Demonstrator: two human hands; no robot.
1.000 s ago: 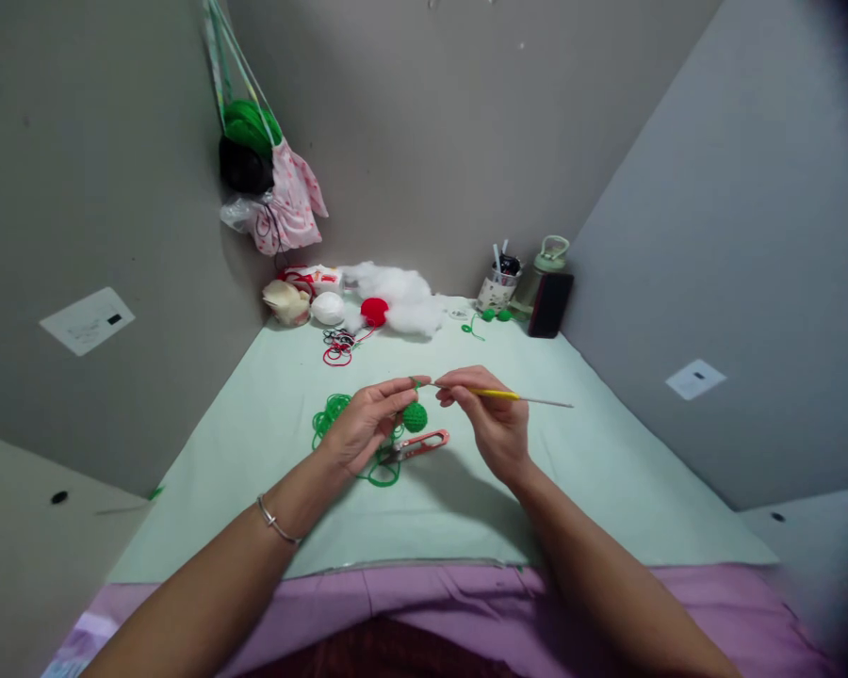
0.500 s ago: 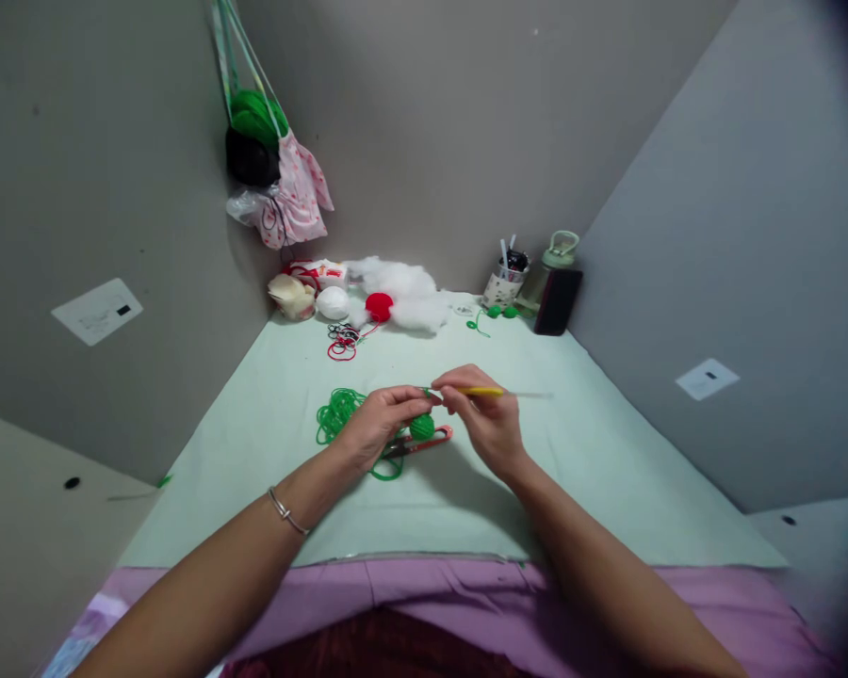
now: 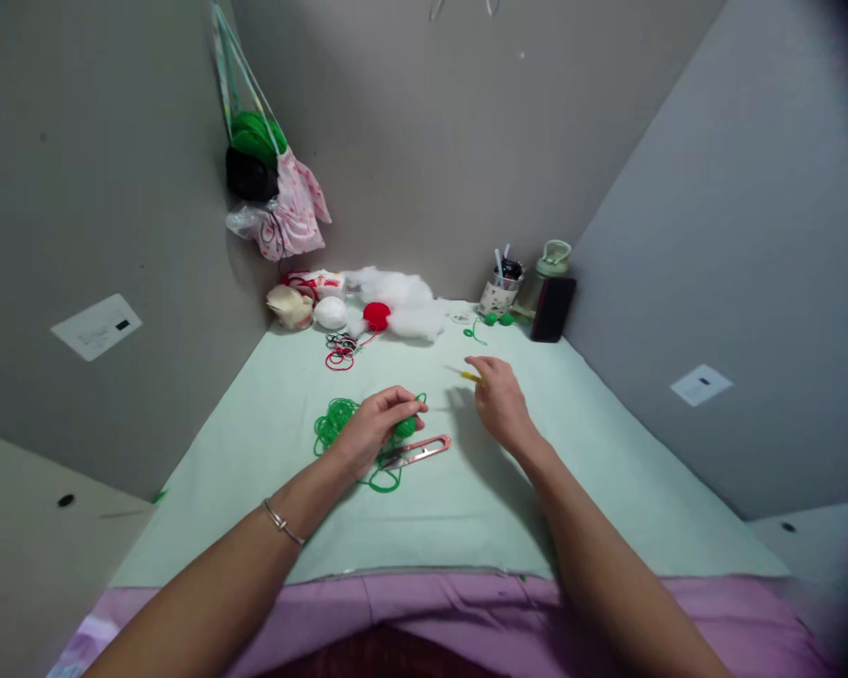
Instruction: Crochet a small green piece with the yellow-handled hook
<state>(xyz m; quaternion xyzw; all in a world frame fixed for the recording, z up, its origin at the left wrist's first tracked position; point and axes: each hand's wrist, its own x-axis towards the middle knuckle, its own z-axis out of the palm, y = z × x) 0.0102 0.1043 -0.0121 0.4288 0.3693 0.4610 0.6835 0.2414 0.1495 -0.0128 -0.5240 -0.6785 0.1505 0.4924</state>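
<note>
Crocheting in green, apparently between stitches, hook apart from the work.
Pinching the small green ball point(image 3: 404, 428) between thumb and fingers of the left hand point(image 3: 376, 426), centre of the frame, just above pink snips point(image 3: 434, 444); holding the yellow-handled hook point(image 3: 470, 377) in the right hand point(image 3: 501, 400), right of centre, fingers curled, exact pinch impossible to tell. Next, probably calling for hook tip brought to the raised yarn loop point(image 3: 422, 396), with a firm left pinch.

slim silver bangle point(image 3: 281, 524), bare forearms point(image 3: 594, 541)
</note>
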